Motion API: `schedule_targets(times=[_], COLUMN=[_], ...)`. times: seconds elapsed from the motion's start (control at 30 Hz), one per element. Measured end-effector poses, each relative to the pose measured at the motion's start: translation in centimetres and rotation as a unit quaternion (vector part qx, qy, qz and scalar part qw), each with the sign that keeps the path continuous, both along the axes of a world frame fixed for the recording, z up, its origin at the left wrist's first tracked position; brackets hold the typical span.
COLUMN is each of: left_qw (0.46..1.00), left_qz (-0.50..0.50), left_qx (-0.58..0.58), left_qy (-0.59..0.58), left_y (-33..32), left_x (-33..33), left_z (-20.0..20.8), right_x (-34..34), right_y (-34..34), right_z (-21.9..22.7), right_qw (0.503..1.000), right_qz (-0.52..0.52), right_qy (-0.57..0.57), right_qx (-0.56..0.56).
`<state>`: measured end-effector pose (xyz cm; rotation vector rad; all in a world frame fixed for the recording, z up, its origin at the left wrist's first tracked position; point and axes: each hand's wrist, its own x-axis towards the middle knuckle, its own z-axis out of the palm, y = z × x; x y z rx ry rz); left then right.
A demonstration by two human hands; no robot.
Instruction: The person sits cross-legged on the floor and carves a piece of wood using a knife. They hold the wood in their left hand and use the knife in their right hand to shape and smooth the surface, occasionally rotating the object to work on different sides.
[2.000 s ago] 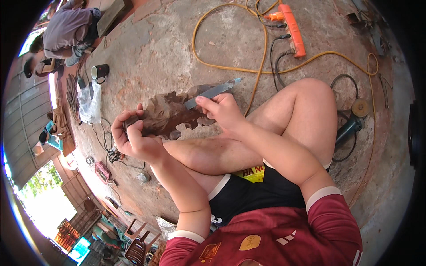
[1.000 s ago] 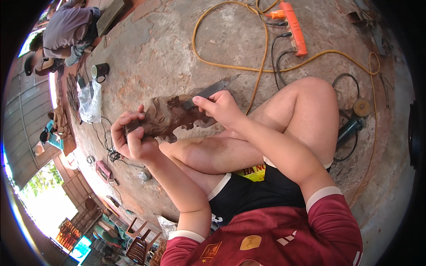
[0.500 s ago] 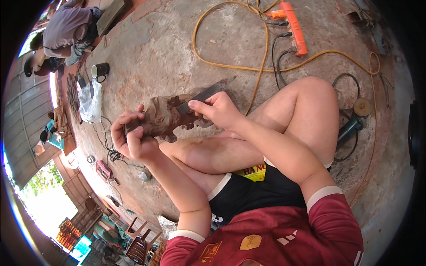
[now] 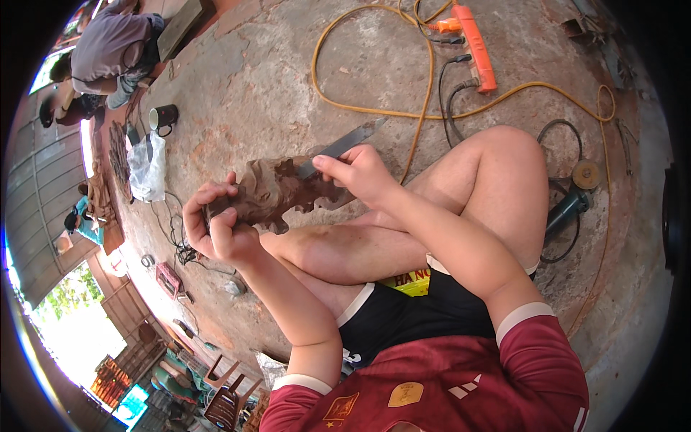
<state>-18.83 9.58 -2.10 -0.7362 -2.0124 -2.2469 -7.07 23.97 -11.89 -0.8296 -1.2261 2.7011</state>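
Observation:
A brown wood carving with a rippled, cut-out surface lies across in front of my crossed legs. My left hand is closed round its left end, fingers on the far side and thumb on the near side. In my right hand is a flat grey metal file, pinched between thumb and fingers, its tapered end pointing up and to the right. The file's lower end meets the carving's upper face near the middle; my fingers hide part of the carving's right end.
An orange power strip with a yellow cord lies ahead on the concrete floor. A green angle grinder rests right of my knee. Leftward are a dark mug, a plastic bag, a red basket and a crouching person.
My right hand and the file have shifted slightly to the right along the carving, and the file lies a little higher. My left hand keeps its hold at nearly the same place.

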Motion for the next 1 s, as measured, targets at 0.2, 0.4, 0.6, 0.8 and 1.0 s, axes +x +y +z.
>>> schedule_targets(times=[0.2, 0.4, 0.6, 0.8, 1.0], left_qw=[1.000, 1.000, 1.000, 0.999, 0.998], left_qz=[0.013, 0.024, 0.025, 0.037, 0.065], left_qx=[-0.001, 0.003, 0.004, -0.004, -0.007], left_qy=[-0.004, -0.007, -0.005, 0.003, -0.007], left_y=[0.3, -0.1, 0.1, 0.3, 0.9], left_x=[-0.1, -0.3, -0.4, 0.0, 0.2], left_z=[0.1, 0.0, 0.0, 0.0, 0.2], right_x=[-0.1, 0.3, 0.1, 0.2, 0.1], right_y=[-1.2, -0.9, -1.5, -0.8, -1.8], right_z=[-1.4, 0.0, -1.1, -0.4, -0.6], right_qw=[1.000, 1.000, 0.999, 0.996, 0.995], right_qz=[-0.008, 0.020, -0.033, -0.002, -0.077], right_qy=[0.002, -0.013, 0.009, -0.019, 0.038], right_qx=[-0.028, 0.019, 0.037, 0.092, 0.060])
